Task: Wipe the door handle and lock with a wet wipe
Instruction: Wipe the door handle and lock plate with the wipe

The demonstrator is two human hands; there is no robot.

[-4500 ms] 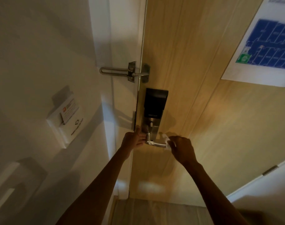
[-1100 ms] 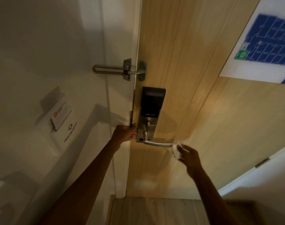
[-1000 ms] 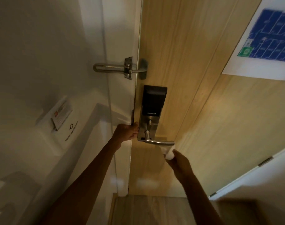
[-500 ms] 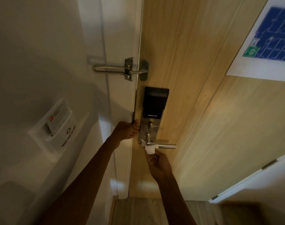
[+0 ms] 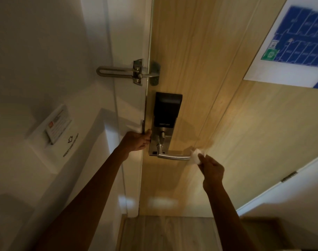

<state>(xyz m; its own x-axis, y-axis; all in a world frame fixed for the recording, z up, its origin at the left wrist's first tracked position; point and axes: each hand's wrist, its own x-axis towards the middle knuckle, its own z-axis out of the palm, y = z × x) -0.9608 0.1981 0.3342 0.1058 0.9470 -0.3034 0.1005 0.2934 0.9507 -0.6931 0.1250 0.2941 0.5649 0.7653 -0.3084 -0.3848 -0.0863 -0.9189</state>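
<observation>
Head camera is looking down two bare forearms toward a light wooden door (image 5: 199,69). Right hand (image 5: 211,172) is pinching a bunched white wet wipe (image 5: 195,158) between its fingertips, fingers closed on it, and is pressing the wipe against the free end of the silver door handle (image 5: 173,156), which is lying level. Left hand (image 5: 136,141) is resting at the door's edge just left of the lock (image 5: 164,122), its fingers curled together around that edge beside the metal plate, touching the edge and not the lever. The lock is standing upright as a tall unit, black on its upper part and brushed metal below, with a small thumb turn sitting above the handle's pivot. Higher up, a metal swing-bar guard (image 5: 129,72) is bridging the white frame and the door. On the white wall to the left, a card holder (image 5: 57,125) is carrying a card. At upper right, a blue floor plan sign (image 5: 297,42) is hanging on the door, blurred.
</observation>
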